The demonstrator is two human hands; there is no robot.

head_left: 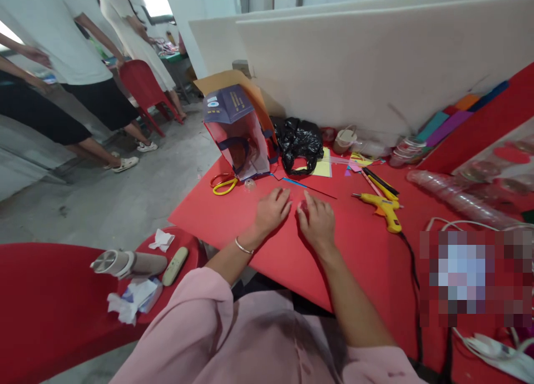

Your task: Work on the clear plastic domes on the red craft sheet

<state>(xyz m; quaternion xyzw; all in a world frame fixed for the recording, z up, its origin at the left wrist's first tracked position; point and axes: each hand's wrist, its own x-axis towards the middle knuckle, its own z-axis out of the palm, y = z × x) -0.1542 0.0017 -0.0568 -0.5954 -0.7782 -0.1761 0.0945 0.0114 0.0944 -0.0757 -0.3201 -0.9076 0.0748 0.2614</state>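
Note:
Both my hands rest over the red tabletop (258,228), a short gap apart. My left hand (273,211) wears a bangle at the wrist; its fingers are loosely bent, slightly apart, with nothing visible in them. The fingers of my right hand (319,220) curl round a small dark red piece (304,207), mostly hidden by them. Just beyond my hands lies a thin blue-and-dark stick (308,188). Left of it are yellow-handled scissors (225,186) and a small clear cup-like piece (249,185). A yellow glue gun (381,206) lies to the right.
An open gift bag (237,133) and a black plastic bag (298,144) stand at the back against white boards (375,67). Stacked clear cups (459,197) and cables lie right. A red chair (192,245) holds a flask (129,263) and tissues. People stand at far left.

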